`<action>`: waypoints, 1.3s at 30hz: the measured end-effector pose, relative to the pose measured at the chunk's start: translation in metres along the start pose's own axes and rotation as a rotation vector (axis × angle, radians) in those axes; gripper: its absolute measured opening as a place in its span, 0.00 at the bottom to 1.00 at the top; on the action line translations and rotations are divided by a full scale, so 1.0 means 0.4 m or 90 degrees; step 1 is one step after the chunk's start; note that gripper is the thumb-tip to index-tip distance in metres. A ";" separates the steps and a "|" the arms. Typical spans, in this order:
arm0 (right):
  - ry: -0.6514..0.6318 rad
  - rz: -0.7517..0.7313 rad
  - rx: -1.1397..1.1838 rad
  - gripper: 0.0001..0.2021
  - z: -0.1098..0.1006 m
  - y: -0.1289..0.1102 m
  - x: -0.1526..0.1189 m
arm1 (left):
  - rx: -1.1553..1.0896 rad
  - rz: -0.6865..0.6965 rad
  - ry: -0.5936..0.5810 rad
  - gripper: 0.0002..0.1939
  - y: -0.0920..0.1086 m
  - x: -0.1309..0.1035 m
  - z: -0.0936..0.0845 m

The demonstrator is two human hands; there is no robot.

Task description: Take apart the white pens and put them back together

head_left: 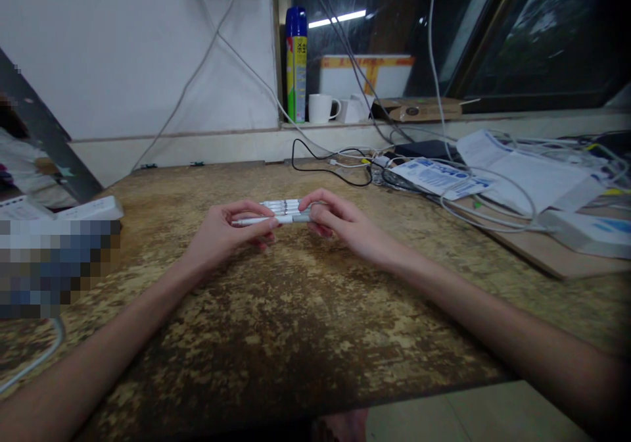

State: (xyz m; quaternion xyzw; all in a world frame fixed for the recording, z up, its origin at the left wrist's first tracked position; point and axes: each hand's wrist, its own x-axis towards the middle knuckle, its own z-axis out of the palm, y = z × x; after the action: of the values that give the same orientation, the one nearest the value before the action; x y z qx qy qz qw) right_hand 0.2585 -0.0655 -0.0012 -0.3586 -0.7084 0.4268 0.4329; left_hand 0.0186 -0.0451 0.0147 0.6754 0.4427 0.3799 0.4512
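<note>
A slim white pen (284, 220) with a grey end lies level between my two hands, a little above the worn wooden table (276, 323). My left hand (236, 225) pinches its left part between thumb and fingers. At the other end, the grey part is gripped by the thumb and fingers of my right hand (332, 218). Just behind it, several similar white pens (280, 206) lie side by side in a row, partly hidden by my fingers. Whether my right index finger touches that row, I cannot tell.
On the right lie tangled cables (493, 228), papers (527, 172), a brown board (552, 264) and a white box-like device (586, 231). A white power strip (98, 210) sits at left. A spray can (296, 67) and a white mug (323, 108) stand on the window sill.
</note>
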 end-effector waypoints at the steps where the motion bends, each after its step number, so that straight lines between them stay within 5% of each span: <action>1: -0.006 -0.001 0.006 0.06 0.003 -0.001 -0.002 | -0.027 -0.005 0.019 0.20 -0.005 0.004 -0.002; 8: -0.151 -0.005 0.013 0.10 0.024 0.003 -0.018 | -0.184 0.033 0.013 0.17 -0.032 0.024 -0.004; 10: -0.107 -0.003 -0.005 0.09 0.022 0.009 -0.015 | -0.191 0.032 -0.007 0.17 -0.031 0.024 -0.004; 14: -0.022 -0.004 -0.043 0.23 0.011 0.022 -0.003 | -0.150 0.037 -0.071 0.18 -0.023 0.015 0.004; 17: 0.011 -0.028 0.022 0.12 0.012 0.023 0.001 | -0.098 0.047 -0.137 0.17 -0.016 0.003 0.016; 21: 0.023 -0.041 0.082 0.11 0.029 0.012 0.002 | -0.059 0.053 -0.197 0.15 -0.011 -0.008 0.032; 30: 0.168 -0.023 0.166 0.10 0.000 0.011 0.014 | -0.059 0.039 -0.181 0.15 -0.017 -0.004 0.029; 39: 0.152 0.024 0.311 0.14 0.009 0.020 0.012 | -0.019 0.047 -0.172 0.18 -0.019 -0.005 0.030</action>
State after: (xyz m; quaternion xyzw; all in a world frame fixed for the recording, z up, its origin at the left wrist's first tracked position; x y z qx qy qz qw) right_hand 0.2545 -0.0593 -0.0079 -0.3042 -0.5218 0.5476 0.5791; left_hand 0.0270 -0.0488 0.0035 0.7293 0.3472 0.3084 0.5025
